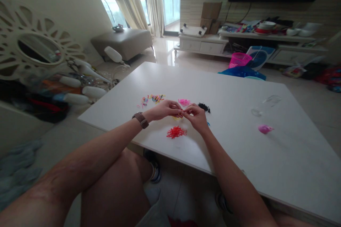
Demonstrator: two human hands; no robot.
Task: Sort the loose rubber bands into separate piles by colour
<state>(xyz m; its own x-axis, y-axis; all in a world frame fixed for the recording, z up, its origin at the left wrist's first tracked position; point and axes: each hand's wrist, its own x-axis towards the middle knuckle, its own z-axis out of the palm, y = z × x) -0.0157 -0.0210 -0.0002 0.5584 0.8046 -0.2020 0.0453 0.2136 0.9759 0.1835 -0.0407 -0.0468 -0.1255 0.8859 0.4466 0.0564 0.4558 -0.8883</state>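
My left hand [170,109] and my right hand [196,115] meet fingertip to fingertip above the table. Both are closed in a pinch, and what lies between them is too small to make out. Just below sits a pile of red rubber bands [176,132]. Yellow bands [176,118] show partly under my hands. Beyond them is a pink pile [184,102], and black bands [204,107] lie beside my right hand, which mostly hides some blue ones [208,123]. Mixed-colour bands [156,98] are spread out left of the pink pile.
The white table [234,156] carries a pink toy-like object [265,129] and a clear glass-like item [266,105] on its right side. A white lamp fixture [93,91] stands close to the left edge. Behind the far edge is a pink basket [239,59].
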